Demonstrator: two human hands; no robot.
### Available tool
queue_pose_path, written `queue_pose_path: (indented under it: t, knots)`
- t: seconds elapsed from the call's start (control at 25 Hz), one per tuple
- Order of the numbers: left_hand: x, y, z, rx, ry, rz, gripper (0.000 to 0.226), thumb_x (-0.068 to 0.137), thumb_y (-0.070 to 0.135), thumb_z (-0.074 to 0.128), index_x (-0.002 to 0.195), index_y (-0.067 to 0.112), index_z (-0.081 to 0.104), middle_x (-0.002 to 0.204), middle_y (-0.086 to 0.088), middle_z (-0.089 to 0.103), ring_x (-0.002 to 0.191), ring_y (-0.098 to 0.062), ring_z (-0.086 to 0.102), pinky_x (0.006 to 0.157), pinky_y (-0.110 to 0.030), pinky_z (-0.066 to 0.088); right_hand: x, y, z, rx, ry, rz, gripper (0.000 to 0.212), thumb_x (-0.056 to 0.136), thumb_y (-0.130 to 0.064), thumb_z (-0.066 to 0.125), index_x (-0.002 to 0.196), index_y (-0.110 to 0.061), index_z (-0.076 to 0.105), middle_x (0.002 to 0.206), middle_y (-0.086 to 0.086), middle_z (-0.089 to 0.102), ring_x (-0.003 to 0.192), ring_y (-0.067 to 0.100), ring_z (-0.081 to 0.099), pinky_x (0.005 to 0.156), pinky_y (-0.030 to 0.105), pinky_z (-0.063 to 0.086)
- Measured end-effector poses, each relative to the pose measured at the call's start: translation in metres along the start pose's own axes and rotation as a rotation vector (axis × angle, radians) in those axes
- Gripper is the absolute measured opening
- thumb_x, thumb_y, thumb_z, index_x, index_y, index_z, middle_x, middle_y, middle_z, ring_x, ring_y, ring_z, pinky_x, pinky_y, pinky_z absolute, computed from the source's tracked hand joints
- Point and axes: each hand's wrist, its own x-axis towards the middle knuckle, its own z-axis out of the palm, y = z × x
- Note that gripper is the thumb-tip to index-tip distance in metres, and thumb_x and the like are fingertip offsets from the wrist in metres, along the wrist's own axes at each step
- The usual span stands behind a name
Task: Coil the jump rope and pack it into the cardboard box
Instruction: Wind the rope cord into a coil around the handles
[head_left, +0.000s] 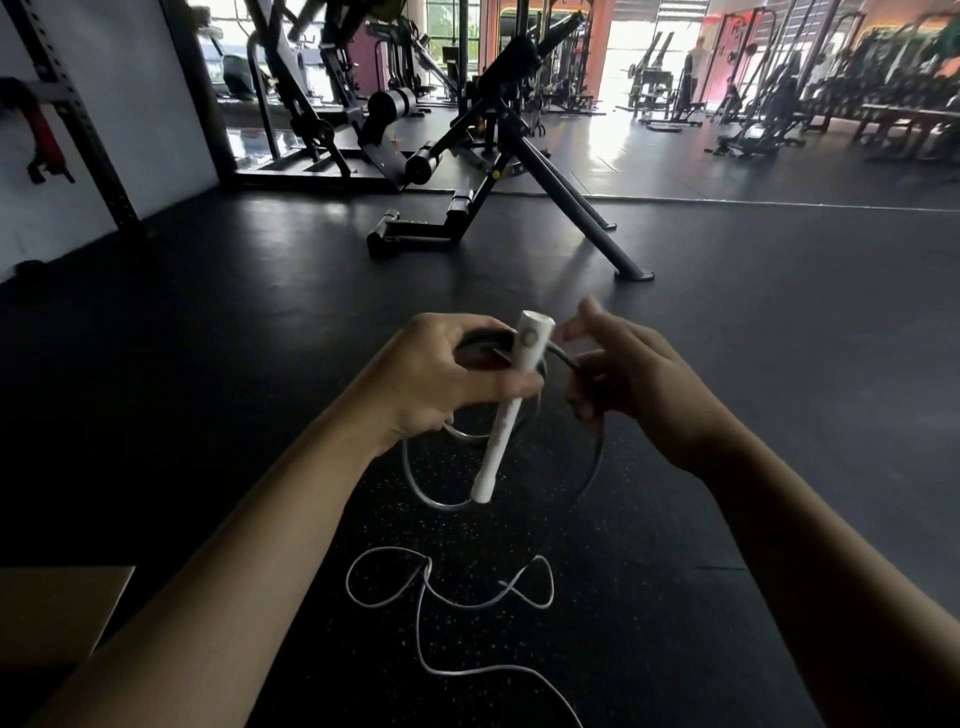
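Two hands: left hand (447, 374) grips handle (511, 410) and coils; right hand (631, 379) pinches rope (587, 483)
Tip: keep loops even, feed floor slack steadily
Box (57, 613): near left

Black speckled rubber floor (675, 415); loose rope (447, 605), cardboard box (57, 613), bench frame (467, 208)

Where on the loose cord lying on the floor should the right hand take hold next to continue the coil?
Probably where the loose cord drops from the right hand toward the floor, reaching down from above. That span hangs free in the air, so fingers can close round it. The tangled loops lower down cross each other. The left hand already grips the white handle and coil.
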Motion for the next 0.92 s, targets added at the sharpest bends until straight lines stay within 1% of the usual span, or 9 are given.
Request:
queue_pose_path:
  t: [0.08,0.12,0.2,0.32,0.44,0.56,0.72,0.84,0.92]
  knots:
    - [0.001,-0.002,-0.001,-0.147,0.192,-0.029,0.008,0.088,0.019,0.078,0.095,0.018,0.074,0.054,0.013,0.063,0.043,0.002,0.054,0.046,-0.017,0.042,0.0,0.013,-0.001,0.031,-0.003,0.067,0.066,0.099,-0.067,0.04,0.097,-0.012,0.075,0.064,0.012,0.057,0.056,0.028,0.053,0.056,0.035,0.047]
    - [0.004,-0.006,0.0,-0.253,0.302,-0.041,0.004,0.089,0.026,0.077,0.088,0.023,0.075,0.049,0.012,0.053,0.038,-0.001,0.043,0.044,-0.022,0.036,0.0,0.019,0.003,0.042,-0.009,0.079,0.069,0.099,-0.069,0.037,0.096,-0.012,0.076,0.066,0.011,0.057,0.057,0.027,0.052,0.055,0.034,0.046]
    - [0.01,-0.013,0.012,-0.5,0.499,-0.093,0.019,0.089,0.034,0.076,0.071,0.028,0.075,0.051,0.008,0.045,0.036,-0.005,0.032,0.046,-0.027,0.033,-0.002,0.029,0.021,0.073,-0.02,0.049,0.069,0.096,-0.071,0.035,0.097,-0.014,0.074,0.075,0.008,0.062,0.06,0.025,0.049,0.056,0.034,0.042]
    - [0.015,-0.018,0.036,-0.696,0.642,-0.177,0.022,0.09,0.041,0.075,0.071,0.03,0.074,0.059,0.011,0.057,0.04,-0.004,0.039,0.053,-0.025,0.04,-0.006,0.036,0.056,0.111,0.111,-0.02,0.067,0.096,-0.069,0.041,0.11,-0.01,0.071,0.083,0.01,0.064,0.056,0.012,0.048,0.052,0.026,0.039]
    - [0.015,-0.022,0.047,-0.697,0.681,-0.22,0.022,0.092,0.047,0.07,0.079,0.029,0.073,0.065,0.014,0.06,0.053,-0.003,0.051,0.067,-0.029,0.048,-0.004,0.036,0.071,0.213,0.3,-0.018,0.051,0.104,-0.052,0.048,0.098,-0.007,0.072,0.083,0.013,0.063,0.054,0.013,0.045,0.05,0.023,0.036]
    - [0.017,-0.026,0.038,-0.681,0.621,-0.218,0.024,0.095,0.043,0.068,0.079,0.026,0.073,0.072,0.011,0.06,0.062,-0.006,0.053,0.065,-0.027,0.05,0.004,0.038,0.063,0.157,0.281,-0.03,0.051,0.106,-0.046,0.05,0.093,0.002,0.064,0.077,0.015,0.053,0.052,0.016,0.041,0.05,0.029,0.031]
    - [0.015,-0.031,0.009,-0.655,0.312,-0.238,0.011,0.095,0.03,0.07,0.092,0.019,0.072,0.081,0.003,0.068,0.077,-0.016,0.066,0.075,-0.034,0.056,0.01,0.032,0.034,-0.053,0.211,-0.063,0.053,0.106,-0.045,0.051,0.096,0.006,0.059,0.077,0.014,0.051,0.052,0.011,0.04,0.046,0.022,0.031]
    - [0.013,-0.031,-0.022,-0.163,0.27,-0.129,0.048,0.08,0.041,0.081,0.122,0.026,0.065,0.116,0.005,0.072,0.11,-0.015,0.069,0.093,-0.034,0.055,0.011,0.024,0.011,-0.215,0.08,-0.067,0.053,0.105,-0.047,0.052,0.091,0.004,0.056,0.082,0.014,0.05,0.057,0.019,0.037,0.048,0.025,0.029]
    - [0.009,-0.017,-0.029,0.264,0.088,-0.001,0.072,0.069,0.064,0.081,0.131,0.034,0.062,0.13,0.013,0.069,0.122,-0.004,0.062,0.102,-0.03,0.047,0.01,0.017,0.006,-0.34,-0.02,-0.075,0.05,0.106,-0.044,0.054,0.088,0.003,0.056,0.076,0.013,0.047,0.057,0.015,0.038,0.049,0.024,0.03]
